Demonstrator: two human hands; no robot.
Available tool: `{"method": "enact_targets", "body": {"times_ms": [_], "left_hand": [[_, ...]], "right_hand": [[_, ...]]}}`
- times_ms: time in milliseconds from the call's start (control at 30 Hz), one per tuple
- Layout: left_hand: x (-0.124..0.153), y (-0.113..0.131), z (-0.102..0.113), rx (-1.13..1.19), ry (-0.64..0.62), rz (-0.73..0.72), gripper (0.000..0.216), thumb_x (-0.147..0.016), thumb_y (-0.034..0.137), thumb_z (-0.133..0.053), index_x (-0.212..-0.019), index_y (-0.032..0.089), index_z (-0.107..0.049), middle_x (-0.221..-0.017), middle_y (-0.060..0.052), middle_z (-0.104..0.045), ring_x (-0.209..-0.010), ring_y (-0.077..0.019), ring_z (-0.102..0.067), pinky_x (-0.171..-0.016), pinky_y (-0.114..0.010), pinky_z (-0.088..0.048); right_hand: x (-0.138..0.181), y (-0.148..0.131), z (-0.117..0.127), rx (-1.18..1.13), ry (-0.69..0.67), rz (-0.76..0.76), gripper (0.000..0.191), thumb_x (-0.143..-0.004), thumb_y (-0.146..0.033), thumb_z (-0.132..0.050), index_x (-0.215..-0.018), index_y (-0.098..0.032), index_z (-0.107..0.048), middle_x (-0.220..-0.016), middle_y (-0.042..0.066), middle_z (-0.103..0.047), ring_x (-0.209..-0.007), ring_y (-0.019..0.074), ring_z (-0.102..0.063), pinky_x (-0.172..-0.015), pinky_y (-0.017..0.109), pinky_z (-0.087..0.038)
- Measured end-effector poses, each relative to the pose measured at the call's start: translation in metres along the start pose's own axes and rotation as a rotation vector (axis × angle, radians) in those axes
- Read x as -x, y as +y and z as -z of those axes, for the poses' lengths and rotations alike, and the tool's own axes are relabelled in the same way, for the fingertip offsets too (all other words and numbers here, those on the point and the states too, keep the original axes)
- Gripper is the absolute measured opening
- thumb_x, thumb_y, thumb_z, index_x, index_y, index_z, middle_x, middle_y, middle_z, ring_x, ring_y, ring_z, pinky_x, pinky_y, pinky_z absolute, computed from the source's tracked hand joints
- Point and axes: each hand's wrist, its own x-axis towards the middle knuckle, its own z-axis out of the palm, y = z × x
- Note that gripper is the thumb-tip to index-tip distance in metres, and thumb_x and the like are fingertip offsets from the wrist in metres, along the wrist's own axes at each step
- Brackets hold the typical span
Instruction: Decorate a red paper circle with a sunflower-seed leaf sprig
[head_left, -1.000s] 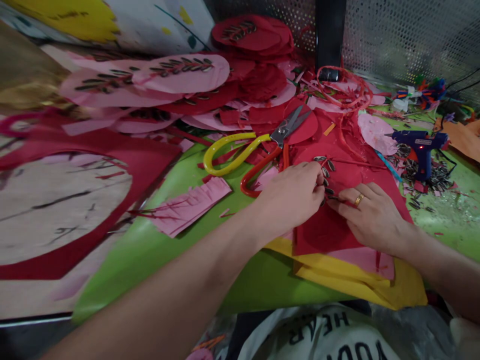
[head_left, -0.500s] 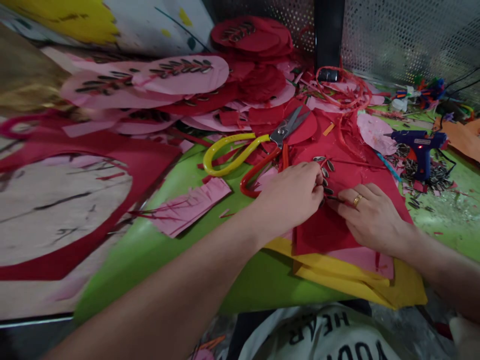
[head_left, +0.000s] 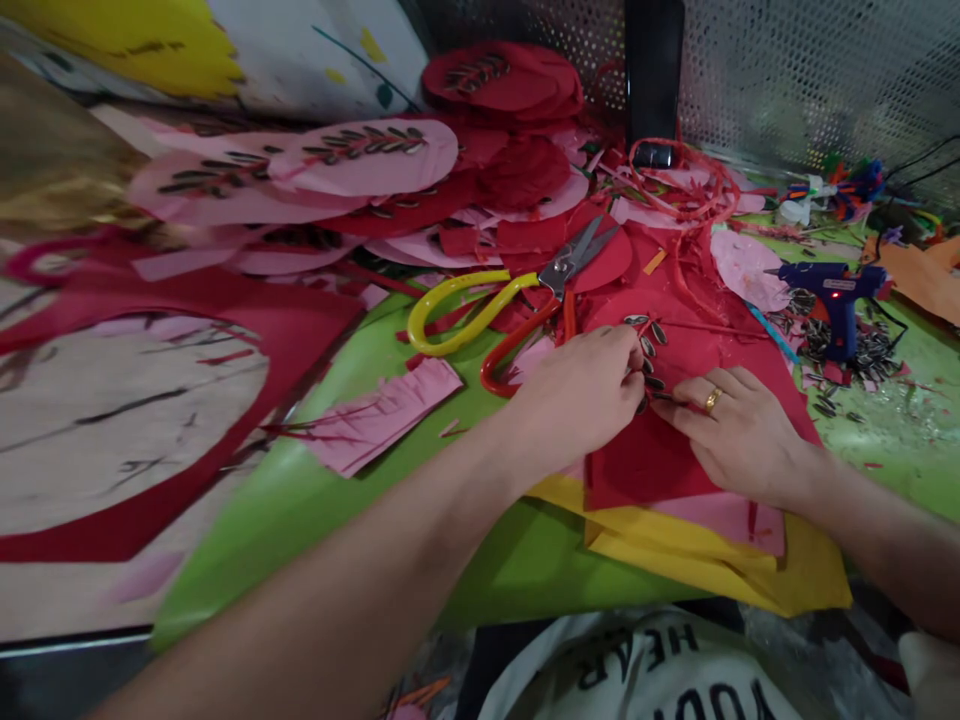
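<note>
My left hand (head_left: 581, 395) rests on a red paper sheet (head_left: 697, 350), its fingers curled and pinched together over a row of sunflower seeds (head_left: 649, 345) stuck on the sheet. What the fingertips hold is hidden. My right hand (head_left: 739, 430), with a gold ring, lies flat on the same red sheet just right of the seeds, fingers pressed together and pointing left, touching the left hand's fingertips. Yellow paper (head_left: 712, 560) and pink paper lie under the red sheet.
Scissors (head_left: 517, 300) with yellow and red handles lie just behind my left hand. A blue glue gun (head_left: 832, 295) stands at the right over a heap of loose seeds (head_left: 862, 350). Pink and red paper shapes with seeds (head_left: 360, 155) pile up at the back. Green tabletop (head_left: 360, 520) in front.
</note>
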Motion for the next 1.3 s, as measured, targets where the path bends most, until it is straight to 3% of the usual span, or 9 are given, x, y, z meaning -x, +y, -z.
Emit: {"method": "enact_targets", "body": {"times_ms": [167,333,667,833,1100,1300], "left_hand": [[0.0,-0.002,0.001,0.064,0.035,-0.02,0.011,-0.079,0.018,-0.044,-0.085,0.018,-0.054,-0.083,-0.003,-0.063,-0.076,-0.0185,-0.059,-0.071,-0.031,-0.043],[0.0,-0.005,0.004,0.043,0.129,0.018,0.013,-0.08,0.018,-0.045,-0.089,0.017,-0.054,-0.093,-0.006,-0.061,-0.08,-0.0189,-0.059,-0.071,-0.031,-0.044],[-0.005,-0.01,0.009,-0.259,0.193,0.102,0.027,-0.085,0.027,-0.042,-0.106,0.015,-0.054,-0.108,-0.013,-0.06,-0.101,-0.0278,-0.057,-0.081,-0.037,-0.046],[-0.01,-0.014,0.005,-0.264,0.204,0.118,0.033,-0.086,0.029,-0.041,-0.111,0.013,-0.055,-0.111,-0.015,-0.058,-0.103,-0.0292,-0.056,-0.082,-0.039,-0.047],[-0.022,-0.026,-0.005,-0.256,0.301,0.082,0.032,-0.085,0.036,-0.044,-0.099,0.014,-0.063,-0.104,-0.015,-0.057,-0.104,-0.0286,-0.052,-0.089,-0.04,-0.041],[-0.039,-0.032,-0.021,-0.134,0.361,0.054,0.018,-0.078,0.03,-0.055,-0.072,0.016,-0.066,-0.093,-0.011,-0.061,-0.099,-0.0278,-0.051,-0.091,-0.041,-0.036]], "right_hand": [[0.006,0.014,-0.001,-0.199,0.137,-0.055,0.038,-0.079,-0.008,-0.04,-0.106,-0.018,-0.065,-0.092,0.008,-0.062,-0.083,0.0191,-0.053,-0.073,0.035,-0.043],[0.007,0.033,-0.008,-0.242,0.227,-0.275,0.032,-0.08,-0.011,-0.042,-0.102,-0.02,-0.064,-0.098,0.008,-0.062,-0.093,0.0205,-0.056,-0.082,0.038,-0.046],[0.0,0.044,-0.021,-0.108,0.077,-0.448,0.037,-0.086,-0.016,-0.036,-0.116,-0.011,-0.056,-0.117,0.014,-0.06,-0.109,0.0243,-0.052,-0.091,0.042,-0.04],[-0.004,0.047,-0.027,-0.061,0.0,-0.474,0.04,-0.087,-0.017,-0.034,-0.12,-0.01,-0.054,-0.12,0.012,-0.059,-0.108,0.0249,-0.052,-0.09,0.04,-0.04],[-0.007,0.054,-0.034,-0.032,-0.003,-0.486,0.04,-0.088,-0.016,-0.032,-0.122,-0.01,-0.052,-0.119,0.013,-0.06,-0.106,0.0231,-0.052,-0.092,0.037,-0.039],[-0.009,0.062,-0.045,-0.137,0.053,-0.495,0.038,-0.083,-0.014,-0.041,-0.118,-0.014,-0.057,-0.111,0.012,-0.063,-0.104,0.0239,-0.053,-0.092,0.038,-0.04]]}}
